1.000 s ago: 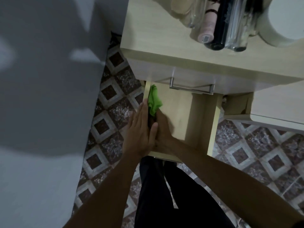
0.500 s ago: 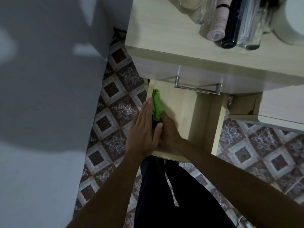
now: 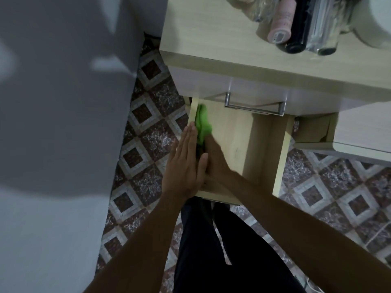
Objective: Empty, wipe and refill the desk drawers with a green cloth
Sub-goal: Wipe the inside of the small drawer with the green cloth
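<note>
Not much has shifted since a second ago: both hands and the cloth point(image 3: 202, 123) sit in pretty much the same spot along the drawer's left wall, and the small change in framing looks like the camera more than the hands.

So right now the lower drawer point(image 3: 232, 144) is pulled out, and its pale wood bottom shows bare. The green cloth is bunched up at the far left of it, right against the left wall. The right hand point(image 3: 213, 159) is inside the drawer, resting on the near end of the cloth. Its fingers are mostly hidden behind the left hand, so I can't tell if they're curled round the cloth or just pressing it flat.

The left hand point(image 3: 186, 163) lies flat over the drawer's left edge, fingers straight and together, touching the right hand, with its fingertips just beside the cloth. It's gripping nothing.

Above it, the top drawer is closed, with a metal handle point(image 3: 256, 105) on its front. On the counter point(image 3: 211, 39) at the top right stands a cluster of bottles point(image 3: 296, 24): a pink one, a black one, some clear ones. Patterned floor tiles point(image 3: 148, 132) run below, and dark trousers point(image 3: 211, 250) show between the arms.
</note>
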